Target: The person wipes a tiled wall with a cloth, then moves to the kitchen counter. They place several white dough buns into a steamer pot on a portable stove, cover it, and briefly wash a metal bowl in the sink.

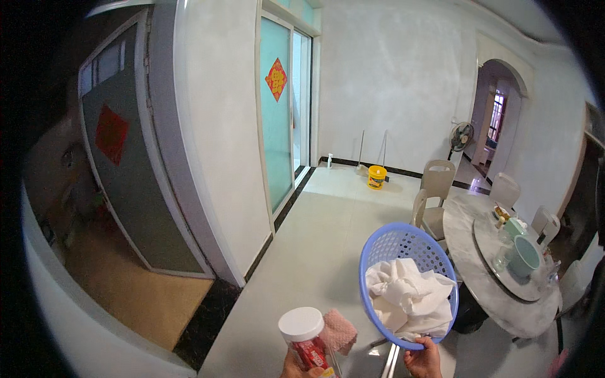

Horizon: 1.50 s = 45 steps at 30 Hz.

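Note:
My left hand (302, 366) grips a clear plastic jar (309, 352) with a white screw lid and red contents, at the bottom centre. A pink cloth (339, 330) shows just beside the jar, on its right. My right hand (423, 360) holds the near rim of a blue plastic basket (364, 288) with holes in its wall. Crumpled white cloth (411, 293) lies inside the basket. Between the hands, whitish metal rods (390, 361) are partly seen; what they belong to is hidden.
At right stands a round marble table (465, 236) with a green basin (524, 257) and a dish of food, with chairs (437, 182) around it. A yellow bucket (376, 178), spray bottle (330, 161) and fan (461, 137) stand along the far wall. Glass doors (276, 127) are at left.

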Each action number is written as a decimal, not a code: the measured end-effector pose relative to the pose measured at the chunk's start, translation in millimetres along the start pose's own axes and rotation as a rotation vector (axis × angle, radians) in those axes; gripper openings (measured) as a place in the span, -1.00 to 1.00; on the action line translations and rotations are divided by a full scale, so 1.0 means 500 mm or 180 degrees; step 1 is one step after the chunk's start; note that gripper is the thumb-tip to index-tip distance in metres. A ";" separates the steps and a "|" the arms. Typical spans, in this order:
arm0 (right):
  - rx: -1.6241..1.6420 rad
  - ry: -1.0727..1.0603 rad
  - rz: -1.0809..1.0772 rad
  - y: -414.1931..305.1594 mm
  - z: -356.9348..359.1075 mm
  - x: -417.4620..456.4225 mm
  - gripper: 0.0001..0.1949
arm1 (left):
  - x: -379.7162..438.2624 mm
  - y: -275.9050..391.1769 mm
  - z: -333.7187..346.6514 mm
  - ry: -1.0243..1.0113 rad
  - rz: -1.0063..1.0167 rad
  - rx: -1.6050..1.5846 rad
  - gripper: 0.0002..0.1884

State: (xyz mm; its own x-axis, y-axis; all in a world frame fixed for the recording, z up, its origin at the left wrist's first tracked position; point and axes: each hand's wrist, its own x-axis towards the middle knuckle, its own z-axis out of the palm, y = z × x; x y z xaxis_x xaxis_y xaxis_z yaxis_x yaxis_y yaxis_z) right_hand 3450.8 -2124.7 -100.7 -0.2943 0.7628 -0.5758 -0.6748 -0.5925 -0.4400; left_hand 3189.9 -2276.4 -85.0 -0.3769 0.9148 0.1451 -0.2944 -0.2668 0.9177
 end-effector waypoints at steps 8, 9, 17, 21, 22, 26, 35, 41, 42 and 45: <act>-0.0844 0.0177 -0.0237 0.125 0.215 0.211 -0.79 | 0.307 0.019 -0.192 -0.0531 -0.0224 -0.0229 0.00; -0.0942 0.0115 -0.0256 0.136 0.246 0.236 -0.82 | 0.349 0.033 -0.214 -0.0547 -0.0251 -0.0354 0.01; -0.1028 -0.0004 0.0306 0.189 0.486 0.533 -0.59 | 0.694 0.104 -0.401 0.0359 0.0616 -0.0623 -0.16; -0.1377 0.0049 0.0410 0.183 0.644 0.643 -0.81 | 0.877 0.054 -0.508 0.0602 0.0710 -0.0799 -0.20; -0.3238 -0.0683 -0.0809 0.202 0.608 0.712 -0.75 | 0.925 0.039 -0.531 0.0605 0.0678 -0.0818 -0.21; -0.1339 -0.0489 0.0282 0.198 0.675 0.938 -0.59 | 1.147 0.028 -0.582 0.0418 0.0499 -0.0868 -0.24; -0.1258 0.0511 -0.0268 0.047 0.846 1.221 -0.64 | 1.661 -0.085 -0.580 -0.0260 -0.0375 -0.1034 -0.31; -0.1229 0.0827 -0.0265 -0.122 0.968 1.518 -0.77 | 2.012 -0.185 -0.542 -0.0257 -0.0585 -0.1256 -0.27; -0.1178 0.0658 -0.0200 -0.155 0.984 1.553 -0.81 | 2.060 -0.193 -0.531 -0.0235 -0.0574 -0.1234 -0.25; -0.1140 0.0779 -0.0067 -0.247 1.159 1.651 -0.86 | 2.213 -0.173 -0.495 0.0203 -0.0370 -0.1089 -0.24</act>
State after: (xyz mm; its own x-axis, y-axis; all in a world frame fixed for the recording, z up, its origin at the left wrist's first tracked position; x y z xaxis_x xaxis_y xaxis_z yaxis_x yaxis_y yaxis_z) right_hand 2899.0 -1271.6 -122.4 -0.0846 0.7173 -0.6916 -0.3887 -0.6628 -0.6400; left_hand 2581.2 -1316.0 -95.3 -0.3744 0.9272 0.0138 -0.6111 -0.2579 0.7484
